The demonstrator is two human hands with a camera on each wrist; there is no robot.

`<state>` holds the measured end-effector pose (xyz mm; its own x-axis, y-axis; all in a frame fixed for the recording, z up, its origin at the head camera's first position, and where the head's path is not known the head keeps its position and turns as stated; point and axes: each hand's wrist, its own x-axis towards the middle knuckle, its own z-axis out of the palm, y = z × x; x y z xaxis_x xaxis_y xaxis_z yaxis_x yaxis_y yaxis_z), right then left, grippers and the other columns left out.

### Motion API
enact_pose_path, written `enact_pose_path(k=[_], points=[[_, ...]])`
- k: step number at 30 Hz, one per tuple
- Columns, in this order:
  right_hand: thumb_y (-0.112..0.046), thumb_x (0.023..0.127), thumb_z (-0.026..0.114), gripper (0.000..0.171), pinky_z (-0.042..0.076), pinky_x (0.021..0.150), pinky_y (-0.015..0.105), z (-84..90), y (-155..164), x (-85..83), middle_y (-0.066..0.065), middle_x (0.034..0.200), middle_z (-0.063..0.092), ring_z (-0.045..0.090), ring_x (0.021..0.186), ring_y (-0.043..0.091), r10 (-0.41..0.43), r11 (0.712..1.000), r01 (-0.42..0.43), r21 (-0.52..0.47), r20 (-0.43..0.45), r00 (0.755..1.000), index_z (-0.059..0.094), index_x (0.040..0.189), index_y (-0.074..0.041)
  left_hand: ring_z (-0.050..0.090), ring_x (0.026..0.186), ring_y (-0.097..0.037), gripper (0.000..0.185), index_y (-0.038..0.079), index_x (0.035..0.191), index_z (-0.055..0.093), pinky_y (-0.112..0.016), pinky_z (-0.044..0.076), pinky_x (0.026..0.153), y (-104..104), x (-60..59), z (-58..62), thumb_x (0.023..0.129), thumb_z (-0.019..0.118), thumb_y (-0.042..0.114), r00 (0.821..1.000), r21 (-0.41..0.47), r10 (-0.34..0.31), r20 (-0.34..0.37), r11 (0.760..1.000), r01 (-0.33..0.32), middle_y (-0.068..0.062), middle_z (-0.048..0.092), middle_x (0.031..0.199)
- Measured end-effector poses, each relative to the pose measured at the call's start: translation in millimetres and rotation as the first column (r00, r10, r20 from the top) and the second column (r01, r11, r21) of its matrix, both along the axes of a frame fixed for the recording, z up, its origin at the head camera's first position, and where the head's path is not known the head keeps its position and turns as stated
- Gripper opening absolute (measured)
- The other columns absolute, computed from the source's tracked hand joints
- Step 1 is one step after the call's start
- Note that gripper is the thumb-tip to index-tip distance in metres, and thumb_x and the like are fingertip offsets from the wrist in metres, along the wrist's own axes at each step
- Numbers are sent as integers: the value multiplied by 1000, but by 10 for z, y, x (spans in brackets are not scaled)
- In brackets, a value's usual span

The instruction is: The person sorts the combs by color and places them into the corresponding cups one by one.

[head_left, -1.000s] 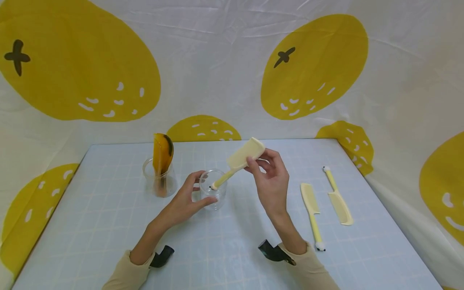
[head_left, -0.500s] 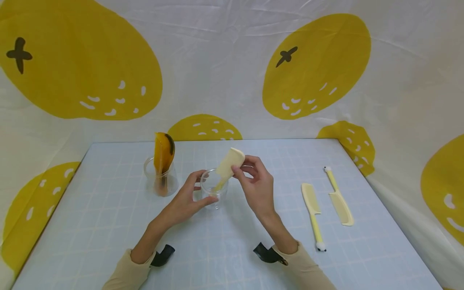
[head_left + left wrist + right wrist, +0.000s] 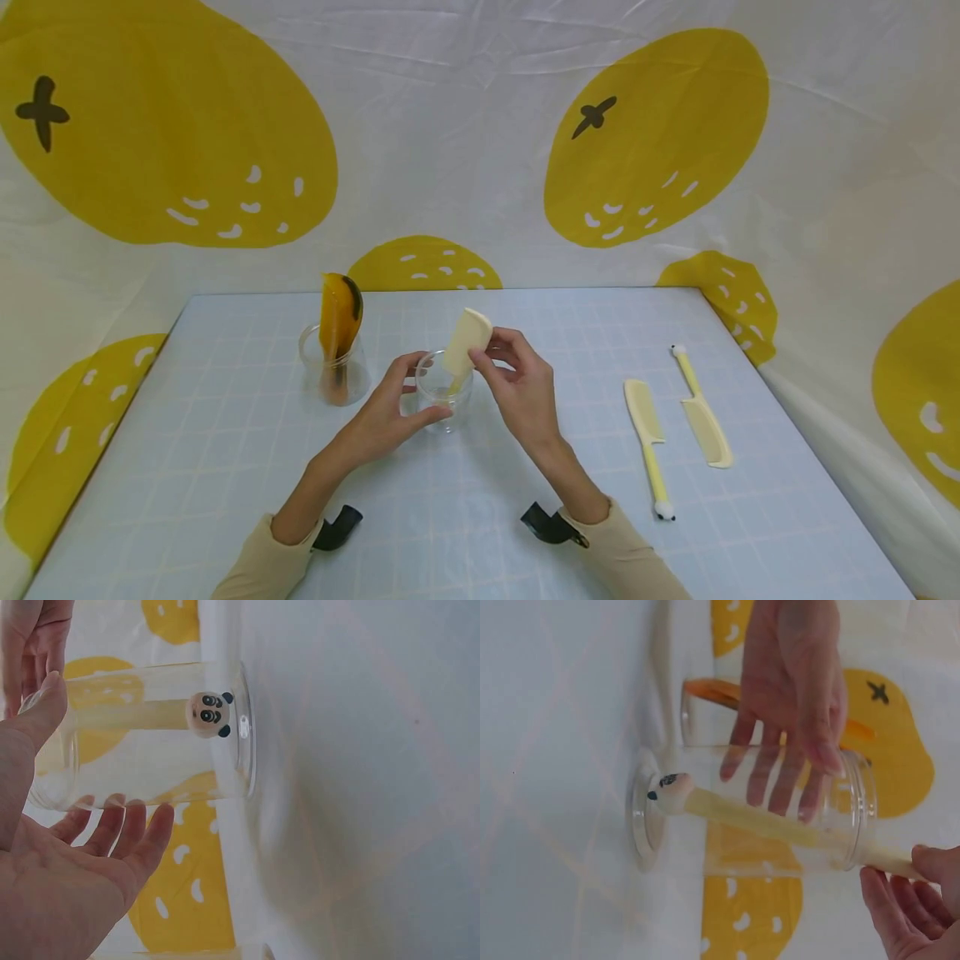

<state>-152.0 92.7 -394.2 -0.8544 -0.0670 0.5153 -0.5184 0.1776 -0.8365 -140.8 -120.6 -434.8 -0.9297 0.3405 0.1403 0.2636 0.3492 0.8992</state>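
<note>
In the head view my left hand [image 3: 384, 421] grips a clear glass cup [image 3: 431, 385] standing on the table, thumb on the near side and fingers round the far side. My right hand [image 3: 523, 396] pinches a pale yellow comb [image 3: 467, 340] between thumb and fingers at its broad toothed part. The comb's handle points down inside the cup, slightly tilted. A panda head [image 3: 208, 715] tips the handle, low near the cup's base in the left wrist view. Through the glass in the right wrist view, the yellow handle [image 3: 754, 820] slants from rim to base.
Two more pale yellow combs lie on the table at right, one nearer [image 3: 642, 412] and one further right [image 3: 705, 429]. Back left stands a glass mug [image 3: 358, 385] with orange and dark pieces [image 3: 341, 317] upright in it. A patterned cloth [image 3: 465, 167] hangs behind the table.
My right hand has moved left and lowered the comb, so its handle has gone from the cup's mouth down inside. The comb stands more upright. My left hand has stayed on the cup.
</note>
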Motion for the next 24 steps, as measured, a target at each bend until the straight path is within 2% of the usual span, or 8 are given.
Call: enact_pose_path(k=[7, 11, 16, 20, 24], points=[[-9, 95, 74, 28, 61, 86, 33, -11, 59, -19, 12, 111, 71, 73, 100, 24, -12, 999, 11, 51, 24, 1000, 65, 120, 0, 44, 135, -40, 86, 7, 152, 30, -58, 43, 110, -3, 2, 9, 88, 84, 26, 1000, 4, 3, 4, 1000, -3, -19, 43, 151], [-8, 97, 72, 25, 59, 90, 33, -10, 134, -10, 14, 112, 70, 71, 102, 24, -6, 998, 4, 67, 37, 999, 65, 119, 2, 44, 135, -36, 87, 6, 153, 30, -56, 43, 111, 8, 2, 3, 88, 84, 28, 1000, -8, 6, 13, 1000, -6, -16, 44, 151], [0, 96, 71, 23, 59, 91, 34, -6, 251, 11, 20, 112, 69, 69, 103, 25, -40, 994, 35, 107, 42, 998, 65, 118, 4, 43, 136, -32, 89, 7, 154, 29, -54, 44, 111, 21, -3, 11, 88, 83, 32, 1000, -17, 4, 26, 1000, -3, -12, 41, 153], [7, 94, 68, 24, 58, 92, 33, 110, 323, 87, 23, 112, 68, 68, 104, 34, -59, 989, 54, 140, 32, 998, 64, 118, 11, 43, 135, -31, 89, 7, 154, 29, -53, 43, 112, 11, 1, 30, 88, 83, 31, 999, -20, 11, 35, 1000, -10, -12, 41, 153], [10, 93, 68, 24, 57, 91, 25, 238, 414, 170, 23, 110, 68, 67, 103, 37, -84, 981, 79, 179, 17, 996, 63, 116, 14, 43, 134, -32, 86, 5, 153, 29, -54, 43, 112, -1, 1, 22, 89, 83, 27, 1000, -16, 3, 17, 1000, -2, -13, 42, 151]])
